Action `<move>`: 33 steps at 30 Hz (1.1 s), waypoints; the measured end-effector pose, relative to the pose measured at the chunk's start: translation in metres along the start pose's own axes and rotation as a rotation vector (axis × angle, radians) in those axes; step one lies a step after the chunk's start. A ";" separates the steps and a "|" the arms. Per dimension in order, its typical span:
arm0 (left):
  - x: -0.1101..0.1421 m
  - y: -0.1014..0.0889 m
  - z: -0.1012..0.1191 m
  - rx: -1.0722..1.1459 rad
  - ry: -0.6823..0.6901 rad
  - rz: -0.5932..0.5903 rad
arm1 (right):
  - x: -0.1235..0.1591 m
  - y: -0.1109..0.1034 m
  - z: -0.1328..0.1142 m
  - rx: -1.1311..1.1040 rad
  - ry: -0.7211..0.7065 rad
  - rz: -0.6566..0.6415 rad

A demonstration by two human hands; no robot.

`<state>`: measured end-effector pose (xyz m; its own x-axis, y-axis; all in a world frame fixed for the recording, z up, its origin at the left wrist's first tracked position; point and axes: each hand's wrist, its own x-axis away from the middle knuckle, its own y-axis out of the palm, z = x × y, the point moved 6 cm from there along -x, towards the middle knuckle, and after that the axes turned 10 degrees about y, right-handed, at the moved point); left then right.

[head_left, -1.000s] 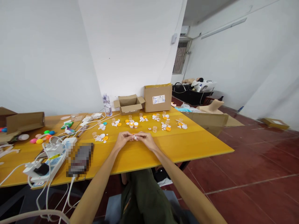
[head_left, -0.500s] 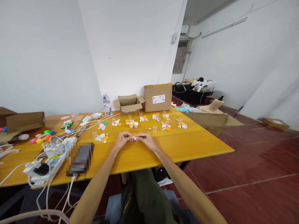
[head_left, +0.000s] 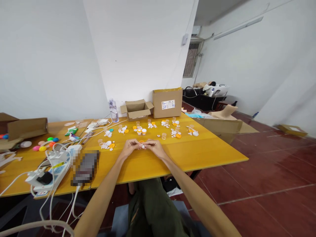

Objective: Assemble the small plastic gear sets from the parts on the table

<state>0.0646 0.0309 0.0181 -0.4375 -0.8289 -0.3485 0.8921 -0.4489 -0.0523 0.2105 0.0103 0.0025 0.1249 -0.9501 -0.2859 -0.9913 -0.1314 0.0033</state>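
Just above the table, my left hand (head_left: pixel 130 147) and my right hand (head_left: pixel 154 147) meet with fingers pinched on a small white plastic part (head_left: pixel 143 146). Its exact shape is too small to make out. An orange piece (head_left: pixel 141 142) shows just behind my fingertips. Beyond the hands stand two small jars with orange and white (head_left: pixel 141 131). A clear plastic cup (head_left: pixel 164 136) sits to the right, with small white bits beside it. Around them lie several little piles of white and orange parts, such as the pile on the left (head_left: pixel 108 144) and the pile on the right (head_left: pixel 175 134).
An open cardboard box (head_left: pixel 137 111) and a closed carton (head_left: pixel 168 103) stand against the wall, beside a water bottle (head_left: pixel 114 111). At the left are a power strip (head_left: pixel 59 169) with tangled cables, a blurred phone (head_left: pixel 85 168), and colourful balls (head_left: pixel 42 148).
Both hands stay together at the same place, and the white part between the fingertips has turned slightly. The whole view has shifted a little.
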 end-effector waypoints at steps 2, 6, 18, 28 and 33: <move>0.000 0.000 0.001 0.002 -0.001 -0.001 | 0.000 0.001 0.000 0.005 -0.006 -0.005; 0.001 0.001 0.004 0.004 0.004 -0.001 | -0.001 0.002 0.000 0.009 -0.008 -0.021; 0.000 -0.001 0.004 -0.022 0.025 0.039 | 0.001 0.002 0.005 -0.094 0.094 -0.014; -0.002 -0.002 0.007 -0.027 0.064 0.085 | 0.002 0.005 0.006 -0.172 0.167 -0.009; -0.002 0.000 0.007 -0.057 0.069 0.082 | -0.001 0.003 0.010 -0.135 0.178 0.024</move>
<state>0.0643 0.0300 0.0255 -0.3558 -0.8362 -0.4173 0.9303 -0.3593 -0.0731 0.2070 0.0136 -0.0071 0.1181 -0.9868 -0.1108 -0.9812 -0.1332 0.1400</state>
